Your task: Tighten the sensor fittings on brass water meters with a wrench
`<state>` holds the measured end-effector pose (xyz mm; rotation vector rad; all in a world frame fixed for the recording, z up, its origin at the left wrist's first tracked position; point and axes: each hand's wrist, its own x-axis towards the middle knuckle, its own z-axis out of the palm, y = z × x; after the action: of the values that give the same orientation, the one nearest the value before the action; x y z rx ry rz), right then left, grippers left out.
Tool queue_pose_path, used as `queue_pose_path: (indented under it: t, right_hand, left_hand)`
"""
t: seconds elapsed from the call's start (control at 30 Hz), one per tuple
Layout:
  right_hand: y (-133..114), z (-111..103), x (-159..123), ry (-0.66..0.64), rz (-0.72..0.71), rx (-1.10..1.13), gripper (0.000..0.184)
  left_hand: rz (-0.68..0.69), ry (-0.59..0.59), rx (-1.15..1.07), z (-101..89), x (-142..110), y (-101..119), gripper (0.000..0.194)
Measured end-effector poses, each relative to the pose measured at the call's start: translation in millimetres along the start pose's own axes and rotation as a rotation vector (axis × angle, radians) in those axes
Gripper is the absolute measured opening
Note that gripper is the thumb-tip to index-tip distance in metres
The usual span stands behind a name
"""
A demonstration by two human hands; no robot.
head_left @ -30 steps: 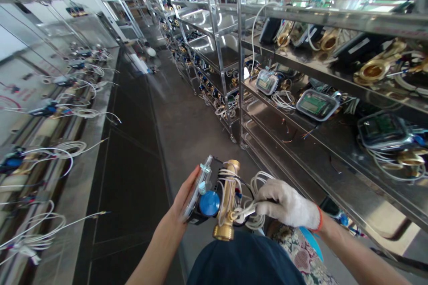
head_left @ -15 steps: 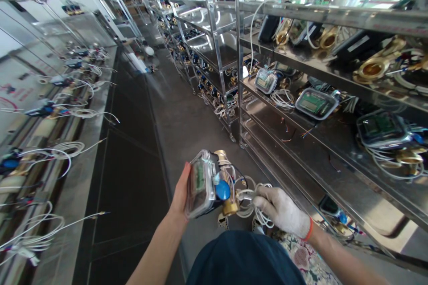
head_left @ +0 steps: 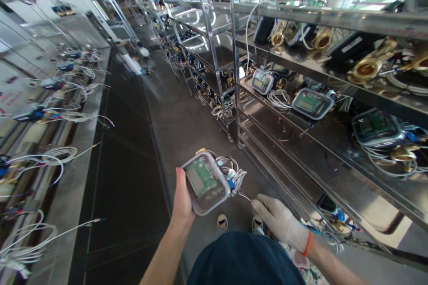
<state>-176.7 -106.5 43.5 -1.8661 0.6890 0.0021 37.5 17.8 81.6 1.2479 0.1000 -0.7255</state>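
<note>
A meter with a clear plastic cover (head_left: 205, 182), a green circuit board and a small display under it, is gripped at its left edge by my bare left hand (head_left: 183, 196). The cover is turned up toward me. Behind it a bit of brass fitting (head_left: 200, 150) shows, and to the right hang a blue part and a coiled white cable (head_left: 238, 178). My right hand (head_left: 279, 218), in a white knit glove with an orange cuff, is closed just right of the meter. A thin strand of cable (head_left: 245, 197) runs from the meter to its fingertips.
At right stands a metal shelf rack (head_left: 239, 98) with more meters (head_left: 312, 103) and brass fittings (head_left: 368, 69). More racks (head_left: 214, 44) line the aisle beyond. Along the left runs a bench (head_left: 83, 142) with meters and white cables whose ends stick out over its edge.
My left hand has turned the meter so its clear cover faces up, hiding most of the brass body. The cable coil has left my right hand's grip and hangs by the meter.
</note>
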Motion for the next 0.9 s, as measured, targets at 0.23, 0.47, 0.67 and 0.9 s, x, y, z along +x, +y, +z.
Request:
queue_pose_path:
  t: [0.23,0.47,0.67,0.9]
  right_hand:
    - [-27.9,-28.7,1.5,-0.099,-0.239,-0.211,0.037]
    - [-35.0,-43.5,-3.4,-0.217,-0.287,-0.201,0.036]
    - [-26.6,-34.7,-1.2,-0.123,-0.268,-0.212,0.037]
    - [3.2,3.1,-0.9,0.051,-0.160,-0.007,0.040]
  left_hand:
    - [-0.322,-0.138,-0.217,-10.0,10.3,14.9,0.030]
    - [-0.388,-0.187,-0.249,-0.9,1.0,7.4,0.035]
    - [-0.328,-0.154,-0.251,8.6,-8.9,12.2,0.037]
    - [-0.234,-0.123,-0.078,11.6,-23.8,12.9,0.039]
